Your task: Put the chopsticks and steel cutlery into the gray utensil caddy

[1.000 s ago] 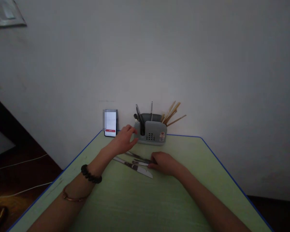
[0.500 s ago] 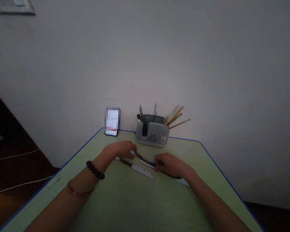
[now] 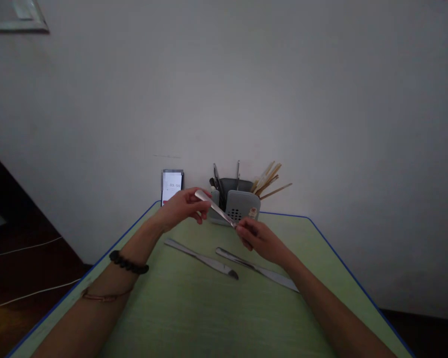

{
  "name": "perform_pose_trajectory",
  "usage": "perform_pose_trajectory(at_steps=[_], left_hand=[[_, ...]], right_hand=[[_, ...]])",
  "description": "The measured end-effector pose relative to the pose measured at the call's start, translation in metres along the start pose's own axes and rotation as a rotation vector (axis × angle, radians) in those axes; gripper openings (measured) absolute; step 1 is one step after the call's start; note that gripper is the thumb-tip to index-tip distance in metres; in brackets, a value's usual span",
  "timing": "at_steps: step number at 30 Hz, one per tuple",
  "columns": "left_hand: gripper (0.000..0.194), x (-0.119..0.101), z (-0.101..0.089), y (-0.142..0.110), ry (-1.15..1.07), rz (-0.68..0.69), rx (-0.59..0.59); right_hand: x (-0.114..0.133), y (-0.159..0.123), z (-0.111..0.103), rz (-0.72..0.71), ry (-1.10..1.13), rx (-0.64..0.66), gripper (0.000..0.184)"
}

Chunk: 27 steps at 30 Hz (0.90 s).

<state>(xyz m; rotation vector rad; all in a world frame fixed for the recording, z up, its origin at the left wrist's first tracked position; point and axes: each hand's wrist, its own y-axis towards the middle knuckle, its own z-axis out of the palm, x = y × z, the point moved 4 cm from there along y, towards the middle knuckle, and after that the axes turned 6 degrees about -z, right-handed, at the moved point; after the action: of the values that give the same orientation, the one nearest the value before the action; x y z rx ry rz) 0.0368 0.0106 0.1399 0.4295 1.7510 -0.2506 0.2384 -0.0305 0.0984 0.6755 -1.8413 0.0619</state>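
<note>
A silver table knife [image 3: 218, 211] is held up slantwise in front of the grey cutlery holder [image 3: 242, 201]. My left hand [image 3: 184, 206] pinches it near its upper left end, between thumb and fingers. Lower down, my right hand [image 3: 257, 234] has its fingers closed on the same knife and hides its other end. Beneath the hands, two more knives lie flat on the table: a left knife [image 3: 201, 258] with a dark patch near its tip, and a right knife [image 3: 246, 264] whose blade end reaches my right forearm.
Wooden chopsticks [image 3: 267, 181] lean out of the holder's right side, and dark and metal utensils stand in its left part. A lit phone [image 3: 171, 186] leans on the wall behind my left hand. The green table [image 3: 209, 318] has a blue edge and meets the wall.
My right hand has lifted one knife off the table, and my left hand has risen and closed on its upper end. The other two knives now lie apart.
</note>
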Motion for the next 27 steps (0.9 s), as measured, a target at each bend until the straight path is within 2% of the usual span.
perform_pose_trajectory(at_steps=[3, 5, 7, 9, 11, 13, 15, 20, 27], left_hand=[[0.036, -0.003, 0.023, 0.002, -0.035, 0.021, 0.088], [0.036, -0.013, 0.026, 0.000, -0.002, 0.074, 0.032], [0.034, -0.031, 0.016, -0.003, 0.009, 0.174, -0.146], [0.032, -0.053, -0.001, -0.005, 0.004, 0.278, -0.347], [0.028, -0.076, -0.015, -0.003, 0.022, 0.384, -0.521], [0.026, -0.097, -0.023, 0.006, 0.077, 0.487, -0.626], [0.025, -0.112, -0.026, 0.021, 0.128, 0.560, -0.665], [0.024, -0.122, -0.016, 0.061, 0.259, 0.589, -0.566], [0.013, -0.103, 0.006, 0.089, 0.425, 0.457, -0.374]], right_hand=[[-0.001, 0.003, 0.006, 0.007, 0.097, -0.039, 0.038], [-0.009, 0.004, 0.006, 0.011, 0.126, -0.036, 0.042], [-0.024, 0.005, 0.003, 0.040, 0.155, -0.069, 0.048], [-0.046, 0.002, -0.001, 0.115, 0.189, -0.176, 0.051], [-0.064, -0.001, -0.004, 0.137, 0.072, -0.246, 0.047], [-0.074, -0.004, -0.002, 0.118, -0.068, -0.233, 0.040], [-0.076, -0.006, 0.001, 0.094, -0.183, -0.195, 0.034], [-0.069, -0.008, 0.002, 0.056, -0.298, -0.170, 0.028], [-0.068, -0.007, 0.003, 0.017, -0.326, -0.152, 0.025]])
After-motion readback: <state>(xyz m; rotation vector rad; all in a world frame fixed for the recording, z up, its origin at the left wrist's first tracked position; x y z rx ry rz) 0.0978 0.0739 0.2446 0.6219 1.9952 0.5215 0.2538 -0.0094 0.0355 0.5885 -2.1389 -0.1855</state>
